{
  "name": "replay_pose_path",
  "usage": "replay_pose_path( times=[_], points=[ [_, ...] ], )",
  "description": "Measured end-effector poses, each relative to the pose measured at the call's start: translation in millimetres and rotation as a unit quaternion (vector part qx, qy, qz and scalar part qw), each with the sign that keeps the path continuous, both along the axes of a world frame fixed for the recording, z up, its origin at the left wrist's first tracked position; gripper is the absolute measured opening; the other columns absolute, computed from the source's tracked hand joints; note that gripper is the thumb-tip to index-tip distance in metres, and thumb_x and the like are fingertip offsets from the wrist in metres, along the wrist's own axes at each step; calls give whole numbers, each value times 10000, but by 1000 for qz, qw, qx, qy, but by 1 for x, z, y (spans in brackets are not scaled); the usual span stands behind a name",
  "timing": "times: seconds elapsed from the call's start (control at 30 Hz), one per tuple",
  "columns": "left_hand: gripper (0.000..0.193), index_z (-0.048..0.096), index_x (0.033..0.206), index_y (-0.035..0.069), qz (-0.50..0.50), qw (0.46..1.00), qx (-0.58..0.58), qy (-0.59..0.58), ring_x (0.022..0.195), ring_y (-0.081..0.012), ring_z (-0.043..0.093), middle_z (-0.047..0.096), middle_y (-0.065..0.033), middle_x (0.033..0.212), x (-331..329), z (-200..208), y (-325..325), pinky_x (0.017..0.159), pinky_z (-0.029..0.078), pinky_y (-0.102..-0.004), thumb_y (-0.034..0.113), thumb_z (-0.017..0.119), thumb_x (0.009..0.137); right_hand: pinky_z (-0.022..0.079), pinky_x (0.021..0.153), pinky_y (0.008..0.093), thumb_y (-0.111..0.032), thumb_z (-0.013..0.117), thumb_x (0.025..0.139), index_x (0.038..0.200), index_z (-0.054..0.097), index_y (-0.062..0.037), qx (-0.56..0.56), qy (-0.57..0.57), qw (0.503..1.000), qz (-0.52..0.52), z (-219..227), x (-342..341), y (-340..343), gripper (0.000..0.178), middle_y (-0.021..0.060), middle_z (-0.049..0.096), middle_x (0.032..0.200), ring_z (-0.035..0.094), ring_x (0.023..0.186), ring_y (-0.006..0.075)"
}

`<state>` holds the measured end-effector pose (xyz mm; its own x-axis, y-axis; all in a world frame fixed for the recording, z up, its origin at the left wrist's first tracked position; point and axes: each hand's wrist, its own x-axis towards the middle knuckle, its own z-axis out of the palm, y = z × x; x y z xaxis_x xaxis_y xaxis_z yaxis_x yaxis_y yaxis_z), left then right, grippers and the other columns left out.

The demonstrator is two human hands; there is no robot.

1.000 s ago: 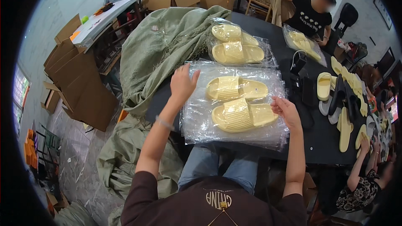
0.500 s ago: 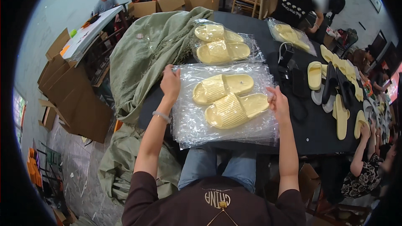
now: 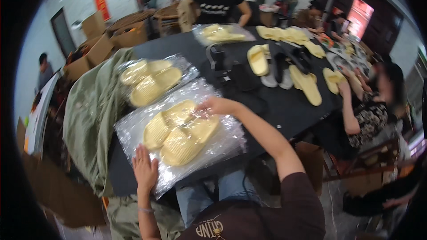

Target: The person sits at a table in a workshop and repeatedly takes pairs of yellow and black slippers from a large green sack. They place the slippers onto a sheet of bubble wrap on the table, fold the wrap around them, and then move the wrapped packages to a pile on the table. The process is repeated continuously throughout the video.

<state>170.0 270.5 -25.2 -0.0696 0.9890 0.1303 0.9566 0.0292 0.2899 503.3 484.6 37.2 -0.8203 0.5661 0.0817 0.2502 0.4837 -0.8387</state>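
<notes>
A pair of pale yellow slide slippers (image 3: 182,146) lies inside a clear plastic bag, on top of a stack of clear plastic bags (image 3: 231,144) before me. My left hand (image 3: 145,169) rests with outstretched fingers on the stack's near left edge, beside the ribbed strap of one slipper. Over the heel end of the pair reaches my right hand (image 3: 217,106), its fingers bent down and closed on the top bag's plastic. Just beyond the stack is another bagged pair of yellow slippers (image 3: 153,80).
Green woven cloth (image 3: 91,106) drapes over the left of the black table (image 3: 169,51). Loose yellow slippers (image 3: 307,86), black ones and a black device (image 3: 217,57) occupy the right side. One person stands across the table; another person's hand (image 3: 344,86) touches a slipper at right.
My view has turned right, and the stack appears angled. My right hand has moved from the bags' right edge onto the slippers' heel end; my left has slid to the near left edge, fingers extended.
</notes>
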Motion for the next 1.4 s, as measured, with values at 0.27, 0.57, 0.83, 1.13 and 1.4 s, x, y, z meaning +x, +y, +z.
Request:
replay_pose_path(
  times=[0.27, 0.57, 0.83, 1.13, 1.4],
  points=[
    [820, 122, 1471, -7, 34, 995, 63, 76, 1433, -333, 69, 106, -166, 1548, 0, -3, -6, 1144, 66, -465, 461, 455, 886, 317, 1059, 430, -294, 738, 691, 1289, 488, -57, 301, -8, 932, 201, -52, -100, 12, 691, 144, 482, 1337, 444, 1232, 336],
    [779, 150, 1469, 2, 33, 998, -2, 59, 1433, -326, 84, 108, -177, 1547, 6, -4, -5, 1134, 100, -482, 447, 439, 901, 372, 994, 433, -195, 633, 735, 1085, 631, -74, 337, -22, 932, 135, -96, -126, 29, 370, 160, 588, 1147, 504, 1143, 342],
    [768, 250, 1443, -7, 35, 998, -16, 53, 1430, -331, 102, 133, -194, 1538, -13, -11, -10, 1114, 147, -514, 458, 493, 882, 369, 967, 420, -184, 626, 665, 781, 694, -102, 427, -280, 845, -158, 24, 24, 14, 158, 65, 661, 871, 612, 875, 243],
    [790, 278, 1416, 1, 26, 989, 135, -58, 1302, -337, 343, 322, -253, 1435, 19, 42, -42, 1098, 245, -421, 395, 653, 843, 396, 943, 368, -70, 617, 729, 1002, 631, 1, 396, 241, 756, -462, 121, 134, -98, 283, 120, 638, 1032, 551, 1053, 295],
    [602, 362, 1381, 88, 88, 978, 183, 37, 1249, -356, 405, 385, -223, 1404, 14, 8, -37, 1049, 301, -453, 390, 548, 894, 462, 789, 259, -104, 567, 909, 1091, 601, 19, 37, 447, 812, -373, 126, 128, -210, 222, 1, 642, 969, 539, 912, 58]
  ],
)
